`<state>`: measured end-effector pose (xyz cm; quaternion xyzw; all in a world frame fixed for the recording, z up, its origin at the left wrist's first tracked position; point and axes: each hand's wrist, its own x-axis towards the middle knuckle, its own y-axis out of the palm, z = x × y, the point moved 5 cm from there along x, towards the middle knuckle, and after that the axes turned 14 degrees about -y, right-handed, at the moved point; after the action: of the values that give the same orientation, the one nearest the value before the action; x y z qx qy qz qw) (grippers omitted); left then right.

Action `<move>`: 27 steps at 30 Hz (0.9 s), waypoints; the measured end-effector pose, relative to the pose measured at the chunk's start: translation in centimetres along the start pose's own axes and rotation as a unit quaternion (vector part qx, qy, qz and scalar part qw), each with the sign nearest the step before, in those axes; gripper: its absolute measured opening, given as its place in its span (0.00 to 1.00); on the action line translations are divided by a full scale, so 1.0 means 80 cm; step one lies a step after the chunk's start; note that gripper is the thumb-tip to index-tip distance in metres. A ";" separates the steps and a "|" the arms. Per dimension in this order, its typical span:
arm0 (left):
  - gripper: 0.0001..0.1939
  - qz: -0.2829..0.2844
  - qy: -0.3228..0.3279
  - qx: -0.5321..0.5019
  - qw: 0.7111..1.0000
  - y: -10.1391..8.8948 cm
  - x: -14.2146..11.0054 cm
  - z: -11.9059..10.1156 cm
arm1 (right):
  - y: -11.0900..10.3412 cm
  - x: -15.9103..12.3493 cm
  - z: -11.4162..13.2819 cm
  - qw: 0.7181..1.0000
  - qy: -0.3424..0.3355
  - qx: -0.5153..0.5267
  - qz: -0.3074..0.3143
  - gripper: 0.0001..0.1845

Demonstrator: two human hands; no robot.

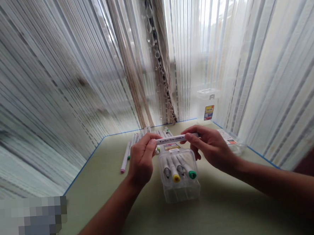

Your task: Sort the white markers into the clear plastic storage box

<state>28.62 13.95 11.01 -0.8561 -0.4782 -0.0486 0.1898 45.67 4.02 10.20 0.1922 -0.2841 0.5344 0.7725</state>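
A white marker (170, 139) is stretched level between my two hands, above a clear plastic case. My left hand (143, 155) pinches its left end, and my right hand (208, 142) grips the right end, covering most of that tip. Below them, the clear case (168, 194) stands on the table. Several markers lie in its upper part, among them one with a yellow end (176, 178) and one with a green end (192, 174). Just left of my left hand lies a marker with a pink end (125, 160).
More loose markers (133, 143) lie behind my left hand. At the back right stands a tall clear container (208, 103) with a label; a clear lid-like piece (233, 141) lies beyond my right hand. String curtains (90, 65) hang behind the blue-edged table (103, 191).
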 end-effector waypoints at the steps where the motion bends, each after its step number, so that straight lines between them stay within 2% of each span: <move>1: 0.14 -0.001 -0.001 -0.003 1.000 0.000 -0.001 -0.001 | 0.000 0.000 -0.001 1.000 0.001 0.002 -0.002 0.16; 11: 0.11 -0.007 -0.017 -0.064 0.998 0.002 -0.002 -0.004 | -0.002 0.003 0.004 0.999 -0.004 0.029 -0.014 0.15; 20: 0.11 0.002 -0.001 -0.140 0.990 0.000 0.001 -0.003 | -0.003 0.004 0.007 0.999 -0.014 0.029 -0.023 0.15; 27: 0.11 0.010 -0.002 -0.097 0.995 -0.002 0.002 0.004 | -0.002 0.003 0.008 1.000 -0.006 0.022 -0.011 0.16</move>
<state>28.56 14.29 10.85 -0.8753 -0.4630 -0.0912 0.1056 45.72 3.80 10.85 0.2153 -0.2751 0.5307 0.7722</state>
